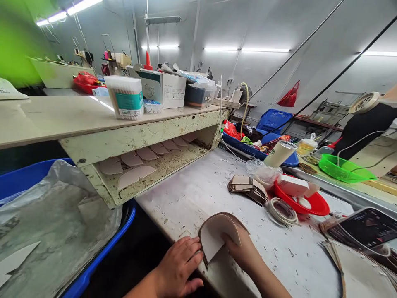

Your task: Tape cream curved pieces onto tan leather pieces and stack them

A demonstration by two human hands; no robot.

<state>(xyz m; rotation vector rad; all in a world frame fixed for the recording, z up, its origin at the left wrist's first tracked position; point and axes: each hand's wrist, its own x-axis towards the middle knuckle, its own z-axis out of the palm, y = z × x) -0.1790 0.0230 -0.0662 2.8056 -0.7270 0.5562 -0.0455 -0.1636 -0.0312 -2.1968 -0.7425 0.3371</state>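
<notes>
Near the front edge of the white worktable [192, 194], my right hand [240, 248] grips a small stack of pale, rounded cut-out pieces [214, 234]. Its thumb lies on the top piece, which bends upward; the fingers behind are hidden. My left hand [184, 263] rests at the left side of the stack, fingers stretched out, fingertips against or very close to its edge. Whether the pieces are leather or board I cannot tell. Similar pale pieces [135, 176] lie spread in the open shelf up and left.
A banded bundle [248, 186], a tape roll [282, 210] and a red bowl [321, 203] stand to the right, with a phone [366, 227] and more pale pieces [366, 269] nearer. A blue tub [93, 265] sits left; a cotton-swab box [125, 99] stands on the upper ledge.
</notes>
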